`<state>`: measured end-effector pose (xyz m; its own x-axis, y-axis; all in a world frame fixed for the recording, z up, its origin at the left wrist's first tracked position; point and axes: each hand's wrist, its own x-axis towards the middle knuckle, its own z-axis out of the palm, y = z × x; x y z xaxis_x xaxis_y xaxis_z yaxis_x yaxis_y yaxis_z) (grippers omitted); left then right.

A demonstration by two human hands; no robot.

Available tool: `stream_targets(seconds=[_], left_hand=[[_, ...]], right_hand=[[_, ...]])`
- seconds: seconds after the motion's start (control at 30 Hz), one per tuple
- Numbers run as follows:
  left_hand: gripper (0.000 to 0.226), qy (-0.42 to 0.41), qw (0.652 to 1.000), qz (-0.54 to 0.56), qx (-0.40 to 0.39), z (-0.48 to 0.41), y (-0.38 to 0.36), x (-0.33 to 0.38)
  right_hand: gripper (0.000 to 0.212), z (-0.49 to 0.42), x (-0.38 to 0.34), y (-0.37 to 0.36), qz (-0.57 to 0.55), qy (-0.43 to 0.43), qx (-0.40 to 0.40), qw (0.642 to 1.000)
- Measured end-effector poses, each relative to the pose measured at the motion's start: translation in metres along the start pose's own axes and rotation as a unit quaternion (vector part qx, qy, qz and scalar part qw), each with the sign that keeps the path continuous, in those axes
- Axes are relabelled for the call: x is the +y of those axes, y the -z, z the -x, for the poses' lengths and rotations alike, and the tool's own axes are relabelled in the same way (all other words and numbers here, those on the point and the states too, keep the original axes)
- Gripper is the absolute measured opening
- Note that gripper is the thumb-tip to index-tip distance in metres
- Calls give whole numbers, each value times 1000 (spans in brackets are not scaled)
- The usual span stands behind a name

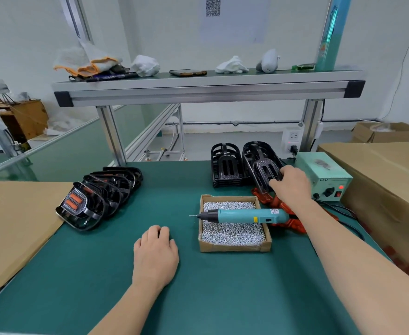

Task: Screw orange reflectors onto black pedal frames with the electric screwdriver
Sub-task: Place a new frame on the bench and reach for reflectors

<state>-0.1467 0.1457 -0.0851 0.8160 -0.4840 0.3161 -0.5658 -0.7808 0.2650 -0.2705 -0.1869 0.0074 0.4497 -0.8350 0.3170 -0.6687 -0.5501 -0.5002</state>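
A green-topped table (101, 274) stands under an aluminium shelf (208, 89) in a workshop. Along the shelf lie work gloves (89, 64) with orange cuffs, a bundled white cloth (145, 65), a dark phone (187, 73), a crumpled white rag (231, 65) and a grey rounded object (268, 61). A sheet with a QR code (213, 7) hangs on the wall above. A flat cardboard sheet (12, 226) covers the table's left edge; a large cardboard box (380, 177) sits at its right, with an open carton (389, 132) behind it. A pale green control box (322, 175) marked LED shows a red light at the table's far right corner, near a white wall socket (291, 139). A wooden cabinet (26, 117) stands at far left.
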Motion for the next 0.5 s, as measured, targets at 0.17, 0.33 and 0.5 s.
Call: stream_targets(seconds=[0.17, 0.33, 0.5], left_hand=[[23, 1, 1000, -1, 3, 0, 1, 0], [24, -2, 1000, 6, 4, 0, 2, -2], [35, 5, 997, 77, -6, -1, 5, -5]], right_hand=[[48, 20, -18, 16, -65, 45, 20, 997], [43, 62, -33, 29, -122, 90, 13, 988], [31, 112, -41, 37, -165, 130, -14, 978]])
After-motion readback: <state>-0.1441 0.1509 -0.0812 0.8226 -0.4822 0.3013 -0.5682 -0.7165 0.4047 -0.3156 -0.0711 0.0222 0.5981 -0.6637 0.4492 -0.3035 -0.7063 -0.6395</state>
